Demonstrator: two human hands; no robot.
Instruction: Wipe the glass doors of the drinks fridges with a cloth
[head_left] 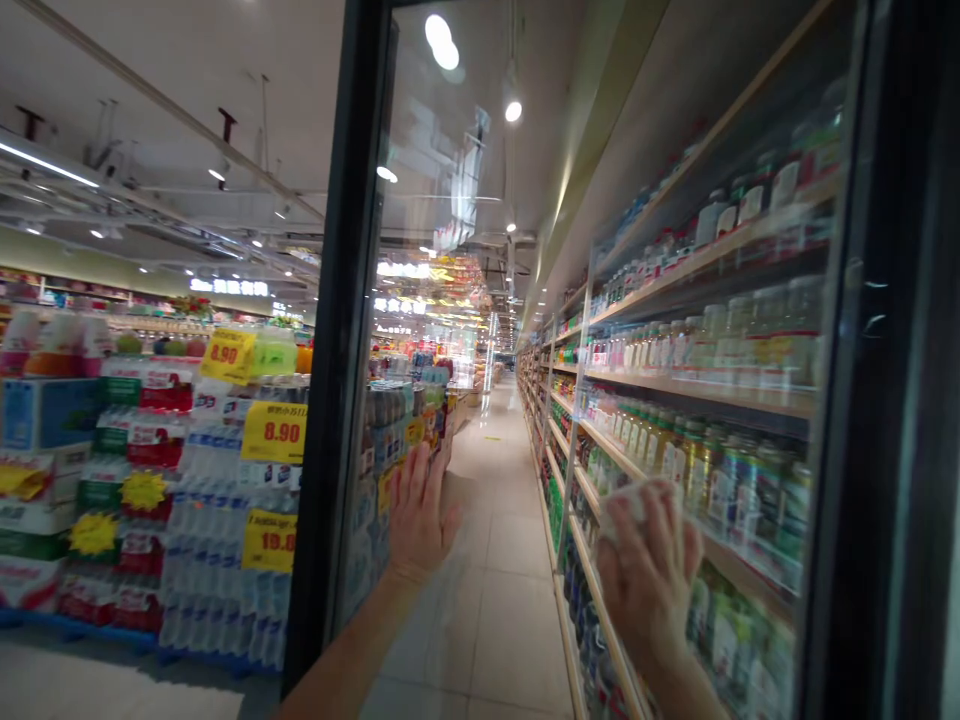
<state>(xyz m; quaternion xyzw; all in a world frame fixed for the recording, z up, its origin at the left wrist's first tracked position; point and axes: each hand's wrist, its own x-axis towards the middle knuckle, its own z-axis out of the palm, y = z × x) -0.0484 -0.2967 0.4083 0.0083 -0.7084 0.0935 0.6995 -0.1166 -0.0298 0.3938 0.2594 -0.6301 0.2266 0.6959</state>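
A tall glass door (495,620) with a black frame (324,350) stands right in front of me. Against the glass, at its left part, lies my left hand (420,520), fingers stretched upward and holding nothing. Further right, my right hand (651,565) is bent over a pale, crumpled cloth (621,508) and presses it toward the pane. The cloth is partly hidden by the fingers and slightly blurred. Shelves of bottled drinks (675,450) show in or through the glass behind the right hand; I cannot tell whether they are reflected.
To the left of the door, stacks of packed water bottles (225,540) and drink cartons (45,430) stand on a blue pallet (82,627). Yellow price signs (274,431) hang on them. A tiled aisle (491,480) shows in the glass. Another dark upright (840,400) borders the right side.
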